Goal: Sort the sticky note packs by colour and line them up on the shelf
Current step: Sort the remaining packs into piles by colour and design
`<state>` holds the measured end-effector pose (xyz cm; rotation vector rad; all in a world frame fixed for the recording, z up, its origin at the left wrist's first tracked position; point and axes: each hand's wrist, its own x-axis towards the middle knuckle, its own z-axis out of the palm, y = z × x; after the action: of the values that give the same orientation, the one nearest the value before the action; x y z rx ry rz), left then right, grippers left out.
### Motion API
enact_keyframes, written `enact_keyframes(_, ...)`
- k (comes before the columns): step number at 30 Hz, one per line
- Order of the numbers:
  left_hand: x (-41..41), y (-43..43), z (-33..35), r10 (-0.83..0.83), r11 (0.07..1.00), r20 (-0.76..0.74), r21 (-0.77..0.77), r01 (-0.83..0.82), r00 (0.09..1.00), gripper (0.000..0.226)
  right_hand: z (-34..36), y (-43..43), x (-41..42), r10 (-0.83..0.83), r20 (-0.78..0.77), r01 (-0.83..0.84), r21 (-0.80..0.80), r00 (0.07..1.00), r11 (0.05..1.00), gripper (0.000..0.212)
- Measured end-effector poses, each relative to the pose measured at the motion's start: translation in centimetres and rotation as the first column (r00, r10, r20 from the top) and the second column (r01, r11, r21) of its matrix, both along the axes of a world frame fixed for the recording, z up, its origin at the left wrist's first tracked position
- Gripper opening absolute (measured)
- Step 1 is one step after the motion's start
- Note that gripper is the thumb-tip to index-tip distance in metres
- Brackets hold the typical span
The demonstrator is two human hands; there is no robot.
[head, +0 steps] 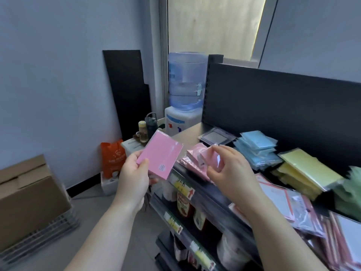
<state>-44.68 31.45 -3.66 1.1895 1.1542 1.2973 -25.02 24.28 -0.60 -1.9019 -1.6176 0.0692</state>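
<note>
Head view: left hand [134, 173] grips a pink sticky note pack [160, 155] by its lower corner, thumb on the front, held up in the air off the shelf's left end. Right hand [232, 173] pinches a smaller pink pack [214, 160] just above the pink pile [192, 159] at the left end of the top shelf [187, 133]. So both hands are busy and both packs are pink. Colour grouping looks mostly done: blue stack [257, 147] beside the pink, then yellow stack [304, 169], then green stack [349, 190] at the frame edge, blurred. Order along the shelf reads pink, blue, yellow, green. A grey pack [217, 136] lies alone behind the pink pile. My read: sorting is well past halfway, lining up isn't. The stacks are loose and skewed, with edges not squared. Still open: the two pink packs in hand need landing on the pink pile, and the red-bordered packs [283, 200] near the front right lie jumbled and overlapping. Can't tell whether those count as sticky notes. Lower shelves hold jars, which aren't part of this job.
</note>
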Motion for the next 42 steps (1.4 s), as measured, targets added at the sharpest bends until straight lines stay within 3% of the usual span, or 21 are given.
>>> enact_keyframes(4, 1.0, 2.5, 0.3, 0.03, 0.999, 0.038, 0.019, -0.031, 0.999, 0.02, -0.3, 4.1, 0.0, 0.031, 0.037, -0.03, -0.014, 0.999, 0.999, 0.06)
enact_keyframes(8, 1.9, 5.4, -0.3, -0.001, 1.0, 0.046, 0.003, 0.001, 0.999, 0.02, -1.1, 5.8, -0.4, 0.077, 0.146, -0.052, -0.165, 0.986, 0.985, 0.042)
enact_keyframes(10, 2.7, 7.1, -0.5, -0.04, 0.999, 0.064, -0.004, 0.04, 0.997, 0.021, -1.3, 5.9, -0.6, 0.093, 0.22, -0.034, -0.256, 0.971, 0.966, 0.055)
enact_keyframes(13, 4.4, 9.3, -0.6, -0.163, 0.986, 0.065, -0.011, 0.164, 0.985, 0.019, -1.3, 5.8, -0.3, 0.055, 0.214, 0.014, -0.309, 0.975, 0.951, 0.081)
enact_keyframes(18, 6.7, 11.5, 0.3, -0.378, 0.922, 0.131, -0.039, 0.386, 0.916, 0.019, -0.8, 6.4, -0.1, -0.09, 0.039, 0.098, -0.297, 0.995, 0.95, 0.111)
enact_keyframes(27, 8.4, 13.7, -0.3, -0.674, 0.732, 0.114, -0.033, 0.681, 0.73, 0.015, -1.1, 6.0, -1.8, -0.43, 0.014, 0.417, -0.277, 0.903, 0.866, 0.129)
enact_keyframes(29, 9.1, 14.0, -0.4, -0.744, 0.666, 0.036, -0.024, 0.745, 0.667, 0.017, -1.2, 5.5, -2.3, -0.466, 0.005, 0.452, -0.256, 0.885, 0.855, 0.122)
enact_keyframes(31, 9.8, 14.5, -0.6, -0.765, 0.627, -0.18, 0.007, 0.779, 0.618, 0.017, -1.2, 5.1, -2.9, -0.477, 0.053, 0.473, -0.268, 0.877, 0.839, 0.111)
enact_keyframes(35, 10.5, 15.3, -0.5, -0.619, 0.585, -0.586, 0.101, 0.805, 0.523, 0.019, -1.1, 4.6, -3.5, -0.496, 0.129, 0.511, -0.295, 0.858, 0.807, 0.092)
enact_keyframes(39, 10.5, 14.6, 0.1, -0.459, 0.575, -0.697, 0.24, 0.782, 0.551, 0.032, -0.6, 3.4, -3.7, -0.549, 0.136, 0.562, -0.294, 0.825, 0.773, 0.089)
enact_keyframes(42, 10.3, 13.1, 1.0, -0.355, 0.498, -0.725, 0.388, 0.775, 0.591, 0.04, -0.1, 2.4, -3.7, -0.587, 0.134, 0.6, -0.258, 0.798, 0.757, 0.087)
